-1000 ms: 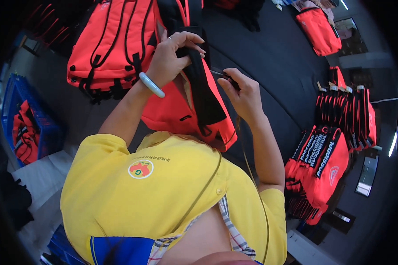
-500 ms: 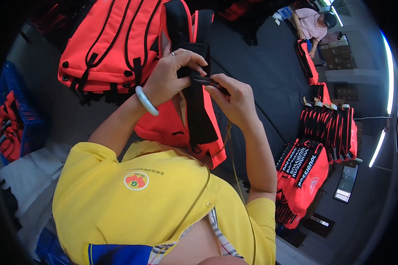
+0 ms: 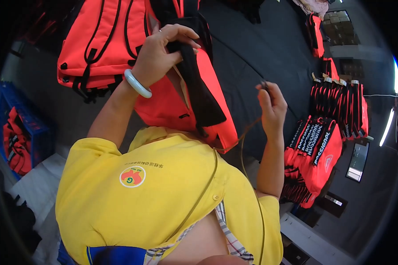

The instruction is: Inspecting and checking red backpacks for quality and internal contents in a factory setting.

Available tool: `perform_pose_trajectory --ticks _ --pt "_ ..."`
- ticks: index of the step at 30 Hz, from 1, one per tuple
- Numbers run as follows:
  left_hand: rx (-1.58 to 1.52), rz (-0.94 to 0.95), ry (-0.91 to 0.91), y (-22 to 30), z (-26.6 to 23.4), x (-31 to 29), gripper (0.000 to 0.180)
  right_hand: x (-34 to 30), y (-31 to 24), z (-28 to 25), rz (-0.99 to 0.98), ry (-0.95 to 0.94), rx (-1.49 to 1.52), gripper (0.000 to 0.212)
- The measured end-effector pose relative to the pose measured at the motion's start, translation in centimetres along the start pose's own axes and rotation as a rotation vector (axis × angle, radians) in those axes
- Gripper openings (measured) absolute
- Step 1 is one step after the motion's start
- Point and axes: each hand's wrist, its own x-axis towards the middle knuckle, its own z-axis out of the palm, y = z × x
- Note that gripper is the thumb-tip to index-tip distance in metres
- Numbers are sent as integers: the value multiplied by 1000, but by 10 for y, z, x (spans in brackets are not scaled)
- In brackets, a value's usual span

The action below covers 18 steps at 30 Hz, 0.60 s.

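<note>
My left hand (image 3: 157,55), with a pale bangle at its wrist, pinches a wide black strap (image 3: 200,90) of a bright red bag (image 3: 161,110) close to my chest. That strap hangs down over the red fabric. Off to the right, apart from the bag, my right hand (image 3: 273,108) is closed around small dark thread snips (image 3: 264,84); only their tip shows above the fingers. A thin cord (image 3: 243,148) runs from around my neck toward this hand. Just beyond my left forearm lies a red backpack (image 3: 106,33) with black cords.
A dark-covered table (image 3: 239,66) stretches ahead. Stacked red-and-black bags (image 3: 316,150) stand at the right, with more bags (image 3: 336,106) behind them. A blue crate (image 3: 37,137) of red pieces is at the left. Part of another person (image 3: 311,5) shows at the far right.
My right hand has pulled away from the strap toward the right, carrying the thread snips. My left hand still grips the strap, slightly farther left and up in the view.
</note>
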Motion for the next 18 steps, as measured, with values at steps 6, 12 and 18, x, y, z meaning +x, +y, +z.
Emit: perform_pose_trajectory --ticks 6,12,18 --pt "-32 5 -7 -4 0 4 38 -86 55 -51 363 329 228 14" --pt "-7 4 8 -1 9 14 30 -254 160 -108 748 228 -664 33" --pt "39 -13 -26 -2 35 18 29 -232 118 -72 648 363 -240 53"
